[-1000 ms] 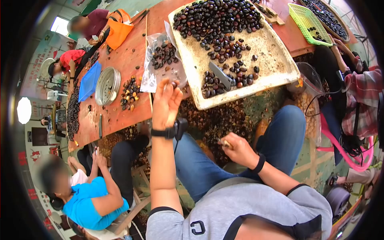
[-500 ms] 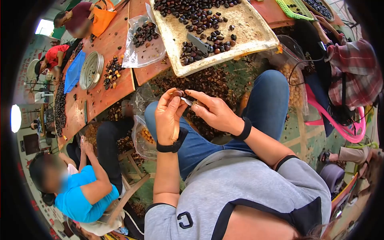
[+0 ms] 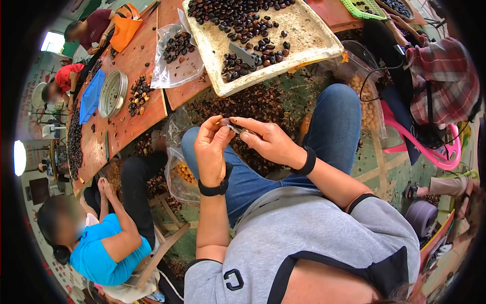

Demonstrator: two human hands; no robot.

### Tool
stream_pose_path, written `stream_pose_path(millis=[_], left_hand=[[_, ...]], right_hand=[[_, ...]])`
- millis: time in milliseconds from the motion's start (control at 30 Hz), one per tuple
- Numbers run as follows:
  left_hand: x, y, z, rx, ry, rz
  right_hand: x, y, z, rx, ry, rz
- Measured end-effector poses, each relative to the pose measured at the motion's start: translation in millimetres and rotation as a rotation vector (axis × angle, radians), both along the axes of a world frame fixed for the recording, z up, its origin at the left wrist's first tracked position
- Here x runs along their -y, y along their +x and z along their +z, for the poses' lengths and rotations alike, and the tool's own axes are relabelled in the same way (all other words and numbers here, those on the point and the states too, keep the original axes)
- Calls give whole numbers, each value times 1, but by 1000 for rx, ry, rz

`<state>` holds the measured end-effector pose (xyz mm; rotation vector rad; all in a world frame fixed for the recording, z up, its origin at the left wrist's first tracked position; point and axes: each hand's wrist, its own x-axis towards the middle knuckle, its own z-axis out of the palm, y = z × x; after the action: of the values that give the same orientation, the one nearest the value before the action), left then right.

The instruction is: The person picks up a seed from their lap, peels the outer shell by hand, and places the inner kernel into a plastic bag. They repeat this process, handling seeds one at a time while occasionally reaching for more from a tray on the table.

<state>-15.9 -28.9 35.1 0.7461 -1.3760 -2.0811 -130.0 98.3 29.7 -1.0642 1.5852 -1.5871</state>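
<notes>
Above my lap, my left hand (image 3: 212, 149) pinches a dark brown nut (image 3: 224, 121) between thumb and fingertips. My right hand (image 3: 273, 143) is closed around a small knife (image 3: 235, 128), its short pale blade lying against the nut. Fingers cover most of the knife's handle. Both hands meet at the nut, in front of the near edge of a white foam tray (image 3: 225, 90). Loose dark nuts (image 3: 263, 43) lie in that tray, along with a grey flat-bladed tool (image 3: 243, 54).
Left of the tray, a plastic bag (image 3: 177, 73) of nuts lies on the red table (image 3: 121, 129), near a metal strainer (image 3: 112, 93) and a blue tray (image 3: 92, 96). Bags of yellow kernels (image 3: 185, 172) stand by my legs. Shells litter the floor. Co-workers sit on both sides.
My right forefinger has come down to the nut, and less of the blade shows. The nut stays in my left fingertips. The whole view has shifted slightly.
</notes>
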Motion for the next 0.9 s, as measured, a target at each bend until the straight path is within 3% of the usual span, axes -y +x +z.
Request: stream_pose_path(millis=[367,900], left_hand=[[-10,0,-4,-42,40,80],[-12,9,-9,-17,-155,187]], right_hand=[[5,13,-2,-170,-45,-143],[15,26,1,-121,51,-53]])
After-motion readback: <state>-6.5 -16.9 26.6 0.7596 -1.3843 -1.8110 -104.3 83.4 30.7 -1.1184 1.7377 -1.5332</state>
